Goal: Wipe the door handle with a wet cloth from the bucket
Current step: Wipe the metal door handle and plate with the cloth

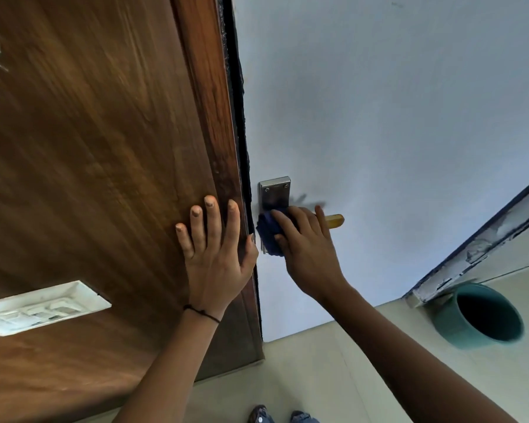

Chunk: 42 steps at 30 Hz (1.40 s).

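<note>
The door handle has a steel backplate point(275, 192) on the pale blue door point(379, 117) and a lever with a yellow end point(336, 221) pointing right. My right hand point(307, 248) presses a dark blue cloth point(268, 232) against the lower part of the plate and the lever's base, hiding them. My left hand point(216, 248) lies flat with fingers spread on the brown wooden frame point(104, 148), just left of the door's edge. A teal bucket point(483, 315) stands on the floor at the lower right; its inside looks dark.
A white switch plate point(43, 306) is set in the wooden panel at the left. The beige tiled floor point(318, 361) runs below, with my shoes point(283, 416) at the bottom edge. A worn white-and-blue door frame point(486, 239) slants at the right.
</note>
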Tool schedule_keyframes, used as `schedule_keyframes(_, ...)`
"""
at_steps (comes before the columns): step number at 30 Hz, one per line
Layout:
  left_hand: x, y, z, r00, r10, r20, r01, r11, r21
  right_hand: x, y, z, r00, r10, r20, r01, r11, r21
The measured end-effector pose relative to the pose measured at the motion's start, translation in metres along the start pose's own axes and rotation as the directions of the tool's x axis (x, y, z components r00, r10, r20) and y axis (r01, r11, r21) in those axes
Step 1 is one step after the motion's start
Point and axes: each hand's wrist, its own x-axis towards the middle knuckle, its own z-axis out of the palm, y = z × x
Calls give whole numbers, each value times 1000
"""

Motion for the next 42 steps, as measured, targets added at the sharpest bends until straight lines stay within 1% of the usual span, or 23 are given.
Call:
schedule_keyframes(3, 0, -2, -2, 1000, 3, 10, -3, 1000, -7, 1, 4, -1, 999, -26, 26, 27, 999, -34)
schedule_keyframes(6, -4, -4, -3, 1000, 17, 9, -17, 1000, -11, 0, 25, -6, 994, -47, 98, 50, 999, -23)
schedule_keyframes(10, -1, -4, -2, 1000, 16, 2, -15, 999, -29, 6, 60, -17, 983, -27, 182, 26, 1000, 11)
schedule_keyframes(12, -1, -4, -2, 1000, 15, 3, -15, 999, -37, 6, 78, -22, 977, 15, 212, -23, 999, 35)
schedule_keyframes(16, -2, -3, -2, 1000, 14, -3, -14, 999, -46, 5, 93, -28, 970, 113, 217, -149, 976, 160)
schedule_keyframes(18, -2, -1, -3, 1000, 13, -4, -13, 999, -49, 5, 93, -24, 974, 143, 178, -184, 954, 237)
schedule_keyframes(19, -2, -1, -3, 1000, 14, -3, -14, 999, -51, 3, 93, -21, 976, 161, 147, -200, 931, 306)
schedule_keyframes(21, -2, 0, -3, 1000, 15, 1, -14, 999, -50, -5, 88, -11, 967, 244, 79, -251, 840, 481)
schedule_keyframes(24, -1, -1, -4, 1000, 19, 6, -18, 999, -49, -16, 73, 4, 897, 442, 21, -321, 618, 717)
schedule_keyframes(27, -1, -2, -4, 1000, 25, 16, -24, 998, -51, -15, 59, 14, 806, 588, 66, -350, 384, 854)
schedule_keyframes(29, -2, -3, -4, 999, 29, 19, -28, 998, -53, -12, 48, 16, 726, 674, 135, -352, 196, 915)
schedule_keyframes(30, -2, -4, -4, 999, 30, 18, -29, 998, -53, -9, 42, 17, 674, 718, 176, -355, 106, 929)
schedule_keyframes(32, -1, -4, -4, 999, 32, 15, -31, 998, -52, -3, 31, 22, 578, 788, 214, -350, 2, 937)
schedule_keyframes(33, 0, -4, -3, 999, 34, 15, -33, 998, -52, -1, 27, 24, 545, 808, 225, -332, -39, 942)
schedule_keyframes(36, 1, -3, -2, 999, 36, 20, -35, 998, -45, 5, 17, 30, 474, 832, 289, -282, -167, 945)
schedule_keyframes(38, 0, -4, -3, 999, 35, 28, -34, 999, -42, 5, 12, 34, 444, 824, 353, -258, -260, 931)
schedule_keyframes(39, -1, -4, -3, 999, 35, 30, -34, 999, -41, 4, 9, 35, 440, 811, 385, -245, -304, 921)
schedule_keyframes(41, -2, -5, -4, 999, 39, 27, -37, 999, -38, 4, 0, 33, 451, 776, 441, -212, -387, 898)
schedule_keyframes(42, -2, -5, -4, 999, 42, 24, -41, 998, -37, 4, -5, 33, 466, 755, 462, -213, -411, 886)
